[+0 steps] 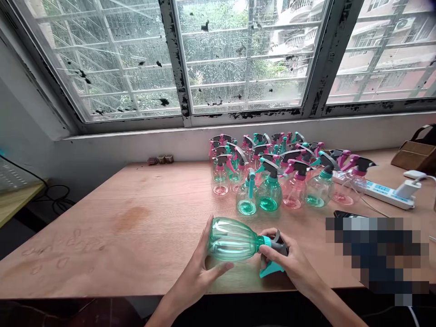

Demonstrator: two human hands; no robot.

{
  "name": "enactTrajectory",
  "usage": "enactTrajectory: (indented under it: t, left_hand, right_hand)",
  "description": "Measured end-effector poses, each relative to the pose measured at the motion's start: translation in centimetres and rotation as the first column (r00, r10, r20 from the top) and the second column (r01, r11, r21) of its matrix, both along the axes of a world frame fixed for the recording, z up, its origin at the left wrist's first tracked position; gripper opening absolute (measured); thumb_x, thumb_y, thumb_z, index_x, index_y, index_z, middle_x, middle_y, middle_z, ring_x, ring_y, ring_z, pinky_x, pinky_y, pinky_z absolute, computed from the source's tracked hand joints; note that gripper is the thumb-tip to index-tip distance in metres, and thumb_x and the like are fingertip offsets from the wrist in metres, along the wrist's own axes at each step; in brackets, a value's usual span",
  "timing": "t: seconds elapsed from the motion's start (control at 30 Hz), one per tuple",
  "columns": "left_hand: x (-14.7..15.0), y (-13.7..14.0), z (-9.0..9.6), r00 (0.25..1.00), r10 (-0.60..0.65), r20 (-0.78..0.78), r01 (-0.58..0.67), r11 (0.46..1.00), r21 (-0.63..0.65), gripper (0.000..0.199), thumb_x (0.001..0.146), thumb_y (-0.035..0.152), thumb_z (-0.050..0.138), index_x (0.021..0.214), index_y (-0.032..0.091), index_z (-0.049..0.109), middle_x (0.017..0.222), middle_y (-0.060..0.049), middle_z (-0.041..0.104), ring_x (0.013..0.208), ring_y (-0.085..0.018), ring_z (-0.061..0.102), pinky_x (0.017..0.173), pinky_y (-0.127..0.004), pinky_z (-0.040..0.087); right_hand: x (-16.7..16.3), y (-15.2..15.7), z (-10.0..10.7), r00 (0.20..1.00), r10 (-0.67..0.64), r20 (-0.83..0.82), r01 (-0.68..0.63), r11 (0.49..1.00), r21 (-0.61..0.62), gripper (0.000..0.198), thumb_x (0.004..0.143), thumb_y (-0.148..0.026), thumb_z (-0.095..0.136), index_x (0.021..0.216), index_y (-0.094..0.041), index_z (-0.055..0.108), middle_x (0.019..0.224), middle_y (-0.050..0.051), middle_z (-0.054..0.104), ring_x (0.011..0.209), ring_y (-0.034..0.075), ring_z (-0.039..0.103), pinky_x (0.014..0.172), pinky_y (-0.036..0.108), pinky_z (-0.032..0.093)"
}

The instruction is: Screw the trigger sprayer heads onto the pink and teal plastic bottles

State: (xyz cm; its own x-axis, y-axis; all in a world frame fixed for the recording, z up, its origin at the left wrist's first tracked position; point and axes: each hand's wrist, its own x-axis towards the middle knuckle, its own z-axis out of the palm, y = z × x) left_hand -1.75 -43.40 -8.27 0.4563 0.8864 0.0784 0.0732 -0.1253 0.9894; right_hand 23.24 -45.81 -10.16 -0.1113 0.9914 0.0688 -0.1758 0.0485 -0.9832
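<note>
A clear green spray bottle (233,240) lies sideways in the air over the table's front edge, its base to the left and its teal-and-grey spray head to the right. My right hand (289,256) is closed around the spray head and collar; the teal trigger points down below the fingers. Against the rounded base rests my left hand (200,268), cupping it with the fingers partly hidden behind the bottle and the thumb stretched out beneath. Just beyond stand several upright spray bottles, among them a green one (270,195) and a pink one (294,190).
The wooden table (85,236) runs back to a windowed wall. Right of the bottles lies a white power strip (388,193) with a plugged-in charger (408,188). A brown bag (413,152) sits at the far right. Small dark blocks (161,160) line the back edge.
</note>
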Motion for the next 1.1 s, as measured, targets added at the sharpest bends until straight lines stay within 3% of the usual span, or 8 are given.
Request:
enactTrajectory:
  t: [0.13, 0.23, 0.3, 0.43, 0.67, 0.8, 0.93, 1.1]
  left_hand:
    - [0.0, -0.2, -0.7, 1.0, 0.006, 0.02, -0.007, 0.999, 0.036, 0.084, 0.094, 0.034, 0.064, 0.154, 0.047, 0.007, 0.166, -0.001, 0.016, 0.148, -0.032, 0.027, 0.122, -0.049, 0.023]
    - [0.0, 0.0, -0.8, 0.998, 0.056, 0.008, -0.056, 0.998, 0.028, 0.103, 0.085, 0.033, 0.076, 0.155, 0.043, 0.0, 0.166, -0.004, 0.013, 0.15, -0.034, 0.023, 0.123, -0.051, 0.019]
    - [0.0, 0.2, -0.7, 0.997, 0.075, 0.015, -0.076, 0.997, 0.017, 0.108, 0.082, 0.035, 0.079, 0.156, 0.039, 0.0, 0.166, -0.006, 0.016, 0.15, -0.036, 0.02, 0.123, -0.053, 0.02]
    - [0.0, 0.4, -0.1, 0.999, 0.047, 0.019, -0.047, 0.999, 0.011, 0.097, 0.084, 0.036, 0.076, 0.157, 0.032, 0.012, 0.163, -0.009, 0.026, 0.149, -0.04, 0.021, 0.121, -0.054, 0.025]
    - [-0.1, 0.1, -0.4, 1.0, 0.009, -0.018, -0.008, 0.999, 0.048, 0.091, 0.092, 0.03, 0.067, 0.154, 0.045, 0.003, 0.166, -0.001, 0.015, 0.152, -0.032, 0.016, 0.124, -0.053, 0.016]
    - [-0.3, 0.1, -0.4, 0.996, 0.059, -0.064, -0.055, 0.996, 0.065, 0.11, 0.079, 0.032, 0.081, 0.156, 0.039, 0.003, 0.166, -0.005, 0.014, 0.151, -0.037, 0.014, 0.124, -0.056, 0.009]
    - [-0.3, 0.0, -0.2, 0.998, 0.045, -0.041, -0.042, 0.996, 0.077, 0.094, 0.086, 0.036, 0.073, 0.157, 0.033, 0.011, 0.165, -0.007, 0.02, 0.151, -0.038, 0.016, 0.123, -0.056, 0.018]
    - [-0.2, -0.4, 0.7, 0.988, 0.065, -0.138, -0.033, 0.975, 0.22, 0.088, 0.09, 0.036, 0.068, 0.156, 0.04, 0.008, 0.166, -0.002, 0.014, 0.151, -0.034, 0.015, 0.124, -0.056, 0.013]
  right_hand:
    - [0.0, 0.1, 0.0, 1.0, 0.008, 0.002, -0.008, 1.0, 0.014, 0.023, 0.087, -0.034, 0.074, 0.098, -0.02, 0.059, 0.07, -0.004, 0.066, 0.062, 0.016, 0.067, 0.064, 0.031, 0.058]
    - [-0.2, -0.1, 0.1, 0.999, 0.013, 0.039, -0.015, 0.999, 0.035, 0.023, 0.086, -0.033, 0.075, 0.099, -0.022, 0.06, 0.075, -0.005, 0.064, 0.065, 0.015, 0.066, 0.066, 0.03, 0.06]
    - [-0.3, -0.3, 0.1, 0.998, 0.006, 0.07, -0.01, 0.998, 0.055, 0.023, 0.085, -0.032, 0.076, 0.1, -0.023, 0.062, 0.079, -0.005, 0.063, 0.068, 0.014, 0.066, 0.067, 0.029, 0.061]
    - [-0.2, -0.4, 0.2, 0.996, 0.004, 0.089, -0.009, 0.998, 0.062, 0.024, 0.085, -0.032, 0.075, 0.103, -0.023, 0.063, 0.079, -0.005, 0.065, 0.065, 0.014, 0.067, 0.065, 0.028, 0.059]
    - [0.1, -0.2, 0.0, 0.998, 0.046, 0.052, -0.048, 0.998, 0.036, 0.023, 0.089, -0.036, 0.071, 0.099, -0.02, 0.058, 0.064, -0.004, 0.067, 0.061, 0.016, 0.066, 0.062, 0.03, 0.056]
    - [0.0, -0.2, 0.1, 0.996, 0.049, 0.08, -0.052, 0.998, 0.037, 0.023, 0.088, -0.036, 0.072, 0.099, -0.021, 0.059, 0.068, -0.004, 0.066, 0.063, 0.016, 0.067, 0.063, 0.03, 0.056]
    - [0.0, -0.2, 0.3, 0.997, 0.047, 0.056, -0.049, 0.999, 0.025, 0.024, 0.086, -0.036, 0.074, 0.098, -0.02, 0.06, 0.068, -0.004, 0.066, 0.062, 0.016, 0.067, 0.062, 0.028, 0.056]
    - [0.0, -0.1, 0.2, 0.998, 0.038, -0.041, -0.038, 0.999, 0.002, 0.028, 0.083, -0.039, 0.076, 0.098, -0.019, 0.062, 0.065, -0.004, 0.067, 0.056, 0.016, 0.067, 0.054, 0.027, 0.057]
